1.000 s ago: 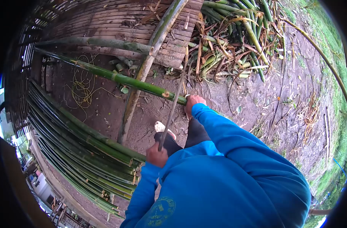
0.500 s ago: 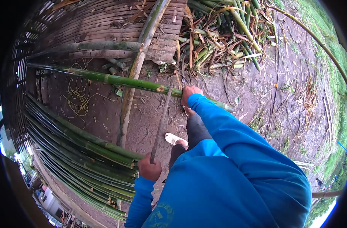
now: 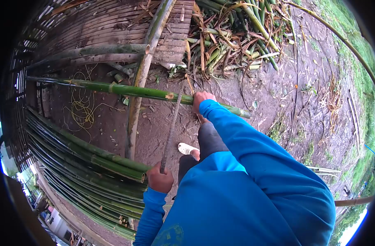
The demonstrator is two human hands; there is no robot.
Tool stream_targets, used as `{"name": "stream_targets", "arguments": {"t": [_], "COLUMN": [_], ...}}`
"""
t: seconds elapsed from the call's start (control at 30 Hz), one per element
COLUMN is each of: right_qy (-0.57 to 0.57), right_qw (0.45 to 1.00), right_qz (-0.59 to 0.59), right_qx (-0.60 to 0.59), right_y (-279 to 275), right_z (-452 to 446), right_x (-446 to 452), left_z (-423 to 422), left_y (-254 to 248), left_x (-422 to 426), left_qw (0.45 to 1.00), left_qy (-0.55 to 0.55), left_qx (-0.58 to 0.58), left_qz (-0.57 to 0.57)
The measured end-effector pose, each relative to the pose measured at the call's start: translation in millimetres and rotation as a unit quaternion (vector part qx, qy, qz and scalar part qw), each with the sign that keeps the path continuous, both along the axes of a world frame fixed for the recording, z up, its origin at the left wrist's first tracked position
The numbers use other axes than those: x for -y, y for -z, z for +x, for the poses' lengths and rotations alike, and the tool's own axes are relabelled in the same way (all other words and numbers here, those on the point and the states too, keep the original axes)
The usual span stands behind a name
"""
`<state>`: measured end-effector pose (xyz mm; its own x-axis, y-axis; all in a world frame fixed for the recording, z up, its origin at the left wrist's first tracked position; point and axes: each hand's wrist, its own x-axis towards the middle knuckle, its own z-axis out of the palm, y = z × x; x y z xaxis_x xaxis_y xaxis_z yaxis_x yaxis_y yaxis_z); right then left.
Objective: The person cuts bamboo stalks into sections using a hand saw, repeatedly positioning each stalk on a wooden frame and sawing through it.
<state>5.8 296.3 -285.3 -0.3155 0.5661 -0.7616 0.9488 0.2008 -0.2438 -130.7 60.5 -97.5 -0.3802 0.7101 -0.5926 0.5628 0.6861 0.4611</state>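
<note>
A long green bamboo pole (image 3: pixel 148 92) lies across a slanting support pole (image 3: pixel 140 80). My right hand (image 3: pixel 202 100) is closed around the bamboo, short of its near-right end. Down at the lower left, my left hand (image 3: pixel 160 179) grips the base of a long, narrow grey blade (image 3: pixel 171 133); its handle is hidden in the fist. The blade's far end touches the bamboo just left of my right hand. A pale knot scar shows on the bamboo beside that contact. Whether the blade has teeth, I cannot tell.
Green bamboo poles (image 3: pixel 93 172) lie stacked at left, near my left hand. Cut bamboo and dry husks (image 3: pixel 232 45) form a heap at the top. A slatted bamboo platform (image 3: pixel 113 28) stands upper left, with tangled yellow cord (image 3: pixel 84 110) below it. My shoe (image 3: pixel 186 148) is on muddy ground.
The view has shifted slightly, so the ground and poles sit a little farther left. Both hands keep their grips, and the blade still touches the bamboo at about the same place.
</note>
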Motion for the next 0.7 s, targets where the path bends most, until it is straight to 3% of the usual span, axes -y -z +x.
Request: {"name": "stream_targets", "arguments": {"t": [0.1,0.17,0.2,0.3,0.37,0.43,0.5,0.57,0.7], "right_qy": [0.011,0.007,0.007,-0.003,-0.004,-0.004,0.002,0.013,0.033], "right_qw": [1.000,1.000,0.999,0.999,0.999,0.999,0.999,0.999,0.999], "right_qz": [0.012,0.024,0.031,0.044,0.035,0.038,0.040,0.041,0.031], "right_qx": [0.002,-0.004,-0.005,0.007,0.003,0.003,-0.004,-0.010,0.002], "right_y": [-4,12,19,0,-8,-5,0,-3,-4], "right_z": [-1,-2,-1,4,-5,-3,-2,0,-3], "right_x": [4,-1,14,4,9,11,14,17,23], "left_z": [6,10,9,4,0,3,0,1,3], "left_y": [80,107,104,14,-9,-4,58,116,94], "left_x": [-71,-76,-69,-32,-8,-1,-45,-93,-110], "left_qw": [0.997,0.994,0.994,0.999,0.999,0.998,0.998,0.993,1.000], "left_qy": [0.002,0.000,0.000,-0.011,-0.017,-0.034,0.015,-0.026,0.012], "left_qx": [0.026,0.018,0.010,0.038,0.030,0.036,0.019,0.071,-0.003], "left_qz": [0.076,0.107,0.113,0.023,-0.001,0.025,0.052,0.088,0.014]}}
